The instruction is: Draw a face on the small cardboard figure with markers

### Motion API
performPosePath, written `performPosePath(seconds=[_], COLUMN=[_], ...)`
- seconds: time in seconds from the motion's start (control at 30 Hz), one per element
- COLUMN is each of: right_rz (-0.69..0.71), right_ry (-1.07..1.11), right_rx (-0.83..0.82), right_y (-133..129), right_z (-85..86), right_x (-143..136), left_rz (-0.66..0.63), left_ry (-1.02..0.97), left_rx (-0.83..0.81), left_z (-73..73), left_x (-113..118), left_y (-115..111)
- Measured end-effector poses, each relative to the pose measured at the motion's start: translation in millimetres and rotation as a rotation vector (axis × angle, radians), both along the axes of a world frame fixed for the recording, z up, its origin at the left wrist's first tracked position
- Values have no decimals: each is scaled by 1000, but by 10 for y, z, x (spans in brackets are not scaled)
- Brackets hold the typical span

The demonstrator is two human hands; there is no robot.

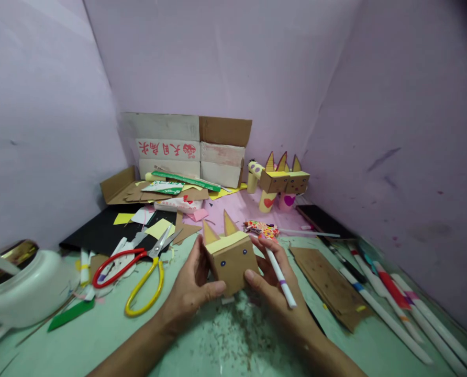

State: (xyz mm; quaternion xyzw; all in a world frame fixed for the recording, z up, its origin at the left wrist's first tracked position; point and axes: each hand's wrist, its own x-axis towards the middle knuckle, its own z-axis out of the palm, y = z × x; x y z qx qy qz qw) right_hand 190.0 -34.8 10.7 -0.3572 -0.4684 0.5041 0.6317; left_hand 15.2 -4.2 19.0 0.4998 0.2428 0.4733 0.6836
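In the head view, the left hand's [192, 290] fingers and the right hand's [270, 285] grasp opposite sides of a cardboard box [235, 269] above the tabletop [190, 353]; the right also carries a white marker [279, 276]. The box looks light, fairly stiff; its sides suit gripping, its pointed ears [230, 225] probably crease.

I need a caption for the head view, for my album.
Left hand and right hand hold an eared cardboard box, the right also a pen.

two hands [189, 290] are holding one box head [233, 269] and one pen [279, 277] at centre, two box heads [275, 184] are showing right of centre, one scissors [154, 253] is lying left
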Motion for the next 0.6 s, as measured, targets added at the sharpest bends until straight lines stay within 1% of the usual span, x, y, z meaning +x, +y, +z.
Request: performPosePath(seconds=[0.1,0.27,0.33,0.4,0.47,0.53,0.6], right_rz=[-37,-9,-78,-223,-353,-396,-387], right_ry=[-43,-112,-174,-237,-281,-290,-286], right_rx=[-27,-39,-32,-16,12,70,151], right_y=[-8,-29,-30,-28,-32,-49,-75], right_z=[-17,-47,-28,22,90,149,169], right_x=[-20,-20,30,99,155,168,136], left_rz=[-45,-49,1,66,100,133,183], left_ry=[32,29,28,37,39,44,53], left_rx=[-30,-63,-129,-224,-283,-296,-308], left_z=[7,-15,-14,-3,10,20,28], left_x=[-11,-44,-36,-20,-2,12,21], left_y=[26,77,85,88,91,96,103])
